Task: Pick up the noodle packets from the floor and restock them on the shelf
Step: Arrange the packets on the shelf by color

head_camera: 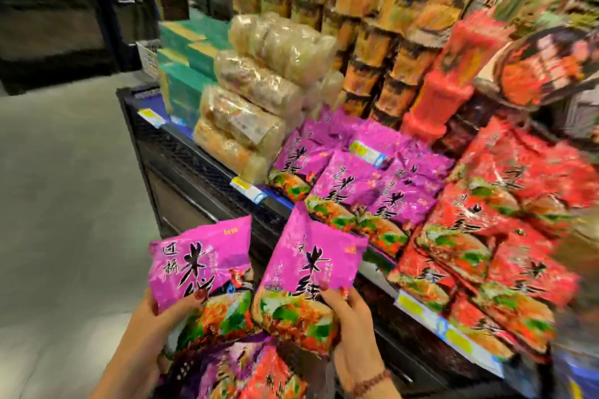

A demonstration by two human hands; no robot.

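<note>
The left hand point(152, 314) pinches one purple noodle packet point(201, 262), thumb on its face, and the right hand point(353, 330) grips a second purple packet point(311, 269), both at lower centre of the frame, just short of the shelf point(194, 168). Two are lifted but not yet shelved; their place looks to be the purple pile point(356, 178) at mid-frame. At the bottom edge more packets point(246, 369) show, at least two, too blurred to count.

Two purple noodle packets point(207, 266), upright
</note>
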